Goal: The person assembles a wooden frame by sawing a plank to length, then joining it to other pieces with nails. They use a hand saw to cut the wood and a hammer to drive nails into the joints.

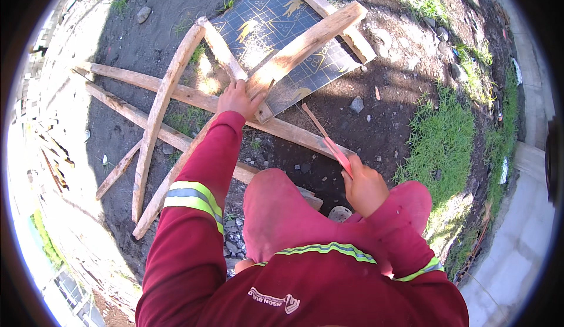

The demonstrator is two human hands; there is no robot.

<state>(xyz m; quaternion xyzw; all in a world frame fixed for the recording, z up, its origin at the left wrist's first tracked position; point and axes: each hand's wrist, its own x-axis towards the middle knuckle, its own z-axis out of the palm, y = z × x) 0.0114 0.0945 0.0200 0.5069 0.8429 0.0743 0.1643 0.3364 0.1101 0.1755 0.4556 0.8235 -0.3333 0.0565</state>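
1. Stretching under both grips: brown, stony soil (385,121), with the widest room for moving to the right of the right grip, toward a green grass patch (443,133).
2. Lying beyond the left grip, angled up and right: a dark, grid-printed rectangular sheet panel (270,34), with its near edge close to that grip.
3. Running under the left grip's wrist, long axis slanting down to the right and ending just ahead of the right grip: a long, pale-brown wooden timber (294,134).
4. Rising away from the left grip, up and right over the panel: a thick, squared wooden beam (308,46).
5. Slanting up and left from the left grip, the nearer one: a shorter, flat wooden plank (224,51).
6. Left grip (235,99) laid over the plank beside the beam's lower end; cannot tell whether clamped.
7. Right grip (365,187) closed around a slim tool with red handle and brown shaft (336,151), pointing up and left, toward the panel's near corner.
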